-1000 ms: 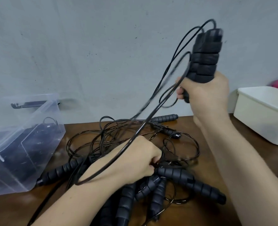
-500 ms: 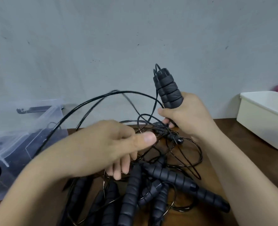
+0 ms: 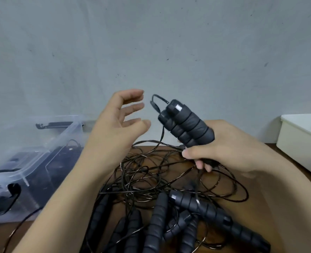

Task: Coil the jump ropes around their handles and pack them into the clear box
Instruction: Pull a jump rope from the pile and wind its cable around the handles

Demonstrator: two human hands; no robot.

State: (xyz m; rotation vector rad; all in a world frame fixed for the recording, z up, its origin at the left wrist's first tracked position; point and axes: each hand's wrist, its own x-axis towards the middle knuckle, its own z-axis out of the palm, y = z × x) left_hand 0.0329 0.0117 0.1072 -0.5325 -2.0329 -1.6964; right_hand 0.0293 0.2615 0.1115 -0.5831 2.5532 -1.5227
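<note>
My right hand (image 3: 225, 148) grips a pair of black ribbed jump rope handles (image 3: 185, 125) held side by side, tilted up and left above the table. Thin black cord loops out of their top ends and trails down into a tangle of cords (image 3: 151, 170) on the wooden table. My left hand (image 3: 118, 123) hovers open just left of the handles, fingers spread, holding nothing. Several more black handles (image 3: 156, 221) lie in a heap at the table's near edge. The clear box (image 3: 23, 161) stands at the left with dark rope bundles inside.
A white plastic tub (image 3: 302, 143) sits at the right edge of the table against the grey wall. The clear box's rim carries a black latch (image 3: 54, 125). One cord runs off the near left edge of the table.
My right hand has lowered the handle pair from high up to just above the tangle. My left hand has let go of the cord, risen and spread open beside the handles.
</note>
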